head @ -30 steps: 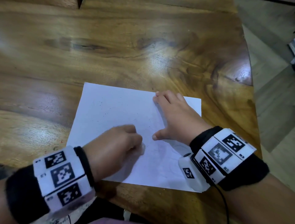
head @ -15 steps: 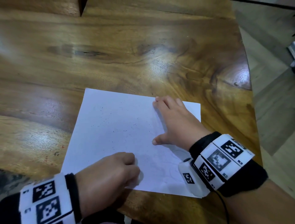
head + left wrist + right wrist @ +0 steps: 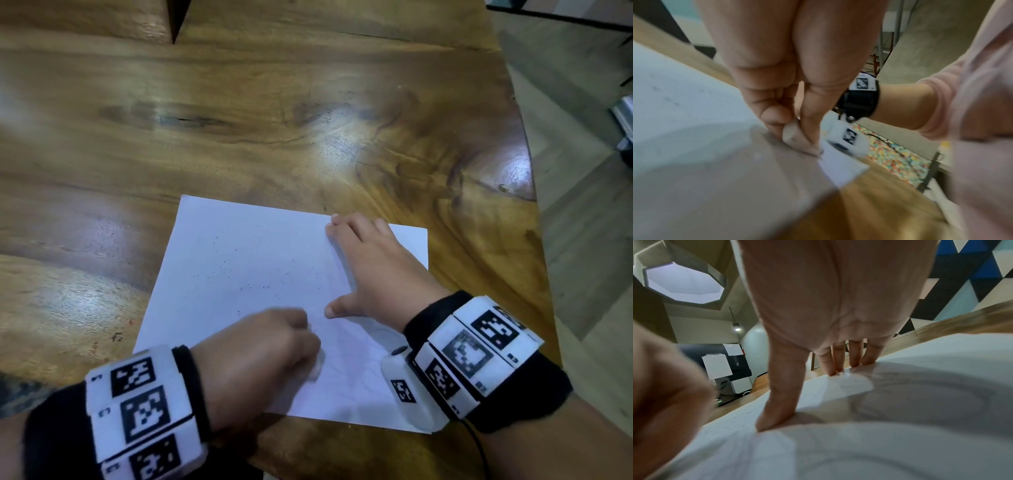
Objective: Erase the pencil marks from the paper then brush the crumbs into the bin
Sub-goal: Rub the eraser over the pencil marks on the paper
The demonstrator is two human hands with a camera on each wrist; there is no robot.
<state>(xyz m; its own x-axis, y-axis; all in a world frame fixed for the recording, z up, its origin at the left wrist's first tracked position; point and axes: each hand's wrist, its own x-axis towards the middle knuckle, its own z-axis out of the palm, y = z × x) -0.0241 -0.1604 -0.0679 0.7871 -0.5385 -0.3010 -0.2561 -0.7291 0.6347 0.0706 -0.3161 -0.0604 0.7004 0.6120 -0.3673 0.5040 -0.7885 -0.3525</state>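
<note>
A white sheet of paper (image 3: pixel 246 260) lies on the wooden table (image 3: pixel 274 120), with small dark eraser crumbs (image 3: pixel 246 286) scattered over its middle. My left hand (image 3: pixel 260 356) pinches a white eraser (image 3: pixel 317 365) and presses it on the paper's near part; the left wrist view shows the eraser (image 3: pixel 792 133) between thumb and fingers on the paper (image 3: pixel 674 113). My right hand (image 3: pixel 370 270) lies flat with straight fingers on the paper's right side, holding it down; in the right wrist view its fingers (image 3: pixel 835 360) and thumb press the sheet (image 3: pixel 920 386). Faint pencil lines show near my right wrist. No bin is in view.
The table's right edge (image 3: pixel 534 240) runs close to my right wrist, with grey floor (image 3: pixel 582 205) beyond it. A dark notch (image 3: pixel 176 20) cuts into the table's far edge.
My left hand with the eraser has rubbed toward me and then back up and right on the paper. The right hand has stayed pressed in place.
</note>
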